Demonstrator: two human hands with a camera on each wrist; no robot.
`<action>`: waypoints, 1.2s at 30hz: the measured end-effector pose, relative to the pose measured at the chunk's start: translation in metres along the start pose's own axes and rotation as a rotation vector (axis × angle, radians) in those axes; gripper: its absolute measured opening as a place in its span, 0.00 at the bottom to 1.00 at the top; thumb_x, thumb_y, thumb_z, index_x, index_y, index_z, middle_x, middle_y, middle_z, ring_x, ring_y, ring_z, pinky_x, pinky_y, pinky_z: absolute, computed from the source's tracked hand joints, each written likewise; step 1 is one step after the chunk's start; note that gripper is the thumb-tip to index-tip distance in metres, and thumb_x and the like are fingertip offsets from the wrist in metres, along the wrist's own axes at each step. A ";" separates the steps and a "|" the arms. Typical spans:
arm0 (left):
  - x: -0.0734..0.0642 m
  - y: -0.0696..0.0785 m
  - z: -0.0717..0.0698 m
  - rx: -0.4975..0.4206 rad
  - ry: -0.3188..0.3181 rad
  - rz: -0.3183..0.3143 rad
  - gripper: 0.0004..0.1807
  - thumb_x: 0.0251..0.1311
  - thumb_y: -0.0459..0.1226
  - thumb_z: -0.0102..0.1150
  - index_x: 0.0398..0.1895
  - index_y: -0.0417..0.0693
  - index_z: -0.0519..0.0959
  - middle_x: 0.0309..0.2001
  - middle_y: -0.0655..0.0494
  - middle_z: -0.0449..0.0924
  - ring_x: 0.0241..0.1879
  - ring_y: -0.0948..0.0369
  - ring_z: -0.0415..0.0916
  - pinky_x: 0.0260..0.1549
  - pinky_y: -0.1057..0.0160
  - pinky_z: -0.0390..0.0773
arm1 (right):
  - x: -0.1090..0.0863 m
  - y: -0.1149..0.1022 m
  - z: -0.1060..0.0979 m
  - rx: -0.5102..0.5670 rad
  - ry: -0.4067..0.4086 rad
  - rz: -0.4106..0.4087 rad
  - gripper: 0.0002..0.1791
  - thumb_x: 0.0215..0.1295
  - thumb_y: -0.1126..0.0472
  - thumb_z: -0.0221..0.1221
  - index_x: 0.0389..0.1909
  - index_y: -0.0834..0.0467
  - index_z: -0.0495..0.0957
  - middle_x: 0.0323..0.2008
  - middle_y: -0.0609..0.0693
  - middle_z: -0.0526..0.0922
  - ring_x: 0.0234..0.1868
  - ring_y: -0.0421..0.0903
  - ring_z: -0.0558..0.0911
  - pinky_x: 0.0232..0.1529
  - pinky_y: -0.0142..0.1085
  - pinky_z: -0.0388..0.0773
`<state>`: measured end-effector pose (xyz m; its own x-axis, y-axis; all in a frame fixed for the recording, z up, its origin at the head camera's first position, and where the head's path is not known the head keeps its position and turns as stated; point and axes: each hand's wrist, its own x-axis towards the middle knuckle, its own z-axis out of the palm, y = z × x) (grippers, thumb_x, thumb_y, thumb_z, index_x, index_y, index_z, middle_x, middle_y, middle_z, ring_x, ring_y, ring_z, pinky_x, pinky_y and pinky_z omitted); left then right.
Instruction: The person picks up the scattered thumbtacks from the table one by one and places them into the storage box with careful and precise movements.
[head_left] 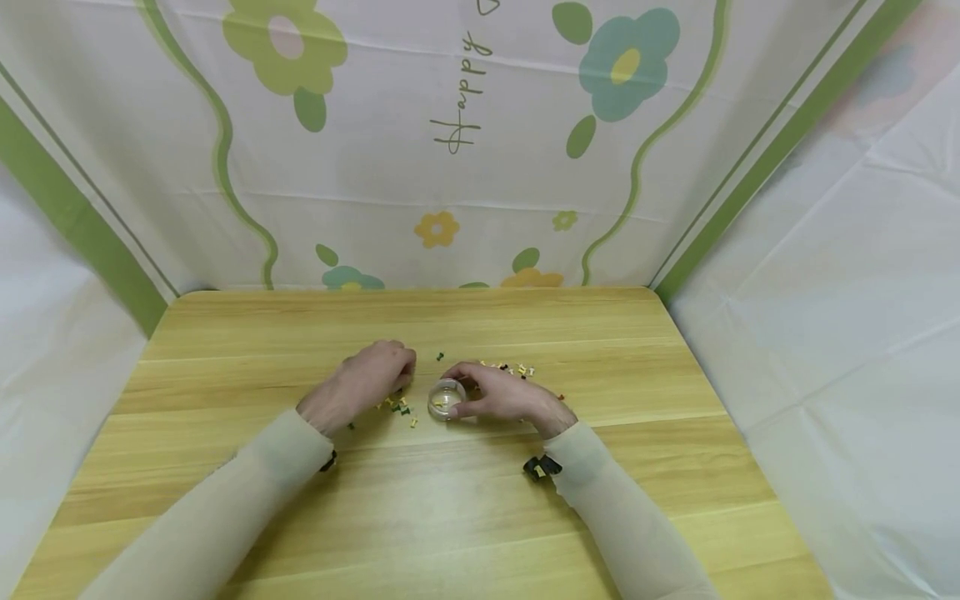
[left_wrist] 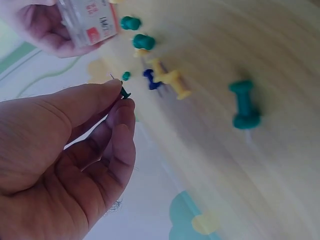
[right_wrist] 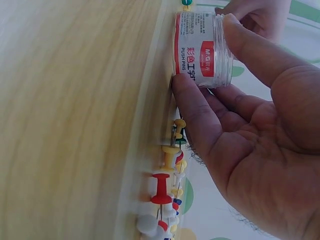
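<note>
My left hand (left_wrist: 65,165) pinches a small dark green plastic push pin (left_wrist: 124,92) between thumb and forefinger. My right hand (right_wrist: 250,135) grips the clear round plastic push-pin jar (right_wrist: 202,50), standing on the light wooden table (head_left: 480,517) just beside my left. Loose coloured pins (left_wrist: 165,80) lie scattered around both.

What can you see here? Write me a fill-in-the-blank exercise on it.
1. The left hand pinches a dark ____ push pin.
2. The right hand holds a small clear ____ upright on the table.
3. Loose push pins lie scattered on the ____ table.

Missing words: green; jar; wooden
</note>
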<state>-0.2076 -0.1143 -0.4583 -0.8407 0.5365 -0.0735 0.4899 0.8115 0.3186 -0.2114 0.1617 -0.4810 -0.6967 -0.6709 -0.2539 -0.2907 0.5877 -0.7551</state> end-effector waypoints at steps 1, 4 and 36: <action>-0.001 0.001 0.000 -0.008 0.005 -0.003 0.06 0.83 0.31 0.70 0.42 0.45 0.87 0.39 0.54 0.86 0.37 0.60 0.80 0.39 0.61 0.87 | 0.000 0.000 0.000 0.001 -0.001 0.000 0.33 0.83 0.54 0.75 0.81 0.58 0.76 0.73 0.55 0.86 0.78 0.55 0.83 0.85 0.55 0.78; -0.003 0.006 -0.001 -0.033 0.024 -0.002 0.05 0.83 0.30 0.69 0.44 0.45 0.88 0.42 0.53 0.88 0.40 0.59 0.82 0.43 0.58 0.89 | 0.000 0.000 0.000 0.010 0.000 0.003 0.33 0.83 0.53 0.74 0.81 0.57 0.77 0.74 0.55 0.86 0.78 0.54 0.83 0.85 0.55 0.78; -0.015 0.053 0.012 -0.027 0.086 0.140 0.03 0.80 0.29 0.72 0.46 0.45 0.89 0.43 0.54 0.89 0.43 0.59 0.85 0.46 0.60 0.91 | -0.001 -0.001 0.000 0.008 0.007 0.011 0.35 0.84 0.51 0.74 0.83 0.56 0.75 0.81 0.57 0.81 0.85 0.58 0.78 0.90 0.57 0.72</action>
<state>-0.1665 -0.0762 -0.4519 -0.7820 0.6209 0.0545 0.5981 0.7231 0.3456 -0.2108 0.1619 -0.4803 -0.7043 -0.6613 -0.2582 -0.2775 0.5912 -0.7573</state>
